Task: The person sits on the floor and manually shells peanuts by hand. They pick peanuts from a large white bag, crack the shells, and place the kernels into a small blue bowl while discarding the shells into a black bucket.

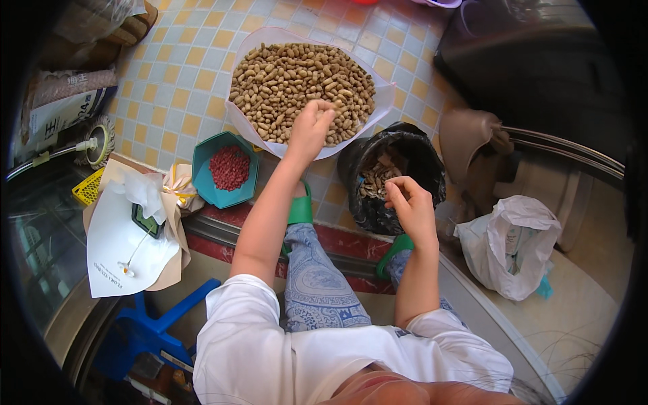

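A wide white sack (386,96) with its rim rolled open holds many unshelled peanuts (283,76). Over the front part of the peanuts is my left hand (313,124), its thumb and fingertips close together; whether a peanut is between them is unclear. My right hand (412,202) hovers above the near rim of a bin lined with a black plastic bag (374,212), its fingers curled towards the thumb, the grip hard to make out. Empty peanut shells (377,179) lie inside the bin. Left of my left forearm, a teal angular bowl (202,174) contains red-skinned shelled peanuts (229,168).
A wrapped bouquet (134,238) and a blue plastic stool (152,329) are at the left, near a mop head (98,143). At the right stand a white plastic bag (506,248) and a large dark object (526,76). A metal door track (212,228) crosses the floor by my green slippers (301,206).
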The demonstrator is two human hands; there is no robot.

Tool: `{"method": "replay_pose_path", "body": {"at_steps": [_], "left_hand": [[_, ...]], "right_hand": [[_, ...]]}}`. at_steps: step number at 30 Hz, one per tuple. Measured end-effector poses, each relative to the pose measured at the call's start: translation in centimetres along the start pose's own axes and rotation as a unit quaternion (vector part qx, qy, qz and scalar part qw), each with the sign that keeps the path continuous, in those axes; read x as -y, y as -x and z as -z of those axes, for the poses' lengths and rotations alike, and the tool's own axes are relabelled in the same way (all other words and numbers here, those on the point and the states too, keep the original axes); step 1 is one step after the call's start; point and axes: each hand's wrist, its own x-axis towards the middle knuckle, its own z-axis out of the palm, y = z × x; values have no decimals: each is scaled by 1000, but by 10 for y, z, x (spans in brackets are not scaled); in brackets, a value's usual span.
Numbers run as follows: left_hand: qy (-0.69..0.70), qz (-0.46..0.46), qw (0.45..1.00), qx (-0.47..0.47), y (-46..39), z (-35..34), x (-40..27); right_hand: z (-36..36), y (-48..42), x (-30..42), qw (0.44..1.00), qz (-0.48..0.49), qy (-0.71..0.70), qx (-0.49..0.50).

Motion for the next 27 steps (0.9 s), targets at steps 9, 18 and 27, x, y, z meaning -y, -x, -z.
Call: {"method": "replay_pose_path", "body": {"at_steps": [9, 18, 27], "left_hand": [[609, 278, 698, 256, 61, -1, -40], [412, 278, 851, 166, 81, -22, -83], [421, 276, 838, 211, 89, -18, -66]], "right_hand": [[-39, -33, 7, 916, 9, -400, 30], [-36, -30, 6, 917, 17, -396, 38], [-23, -24, 5, 913, -21, -398, 84]]}}
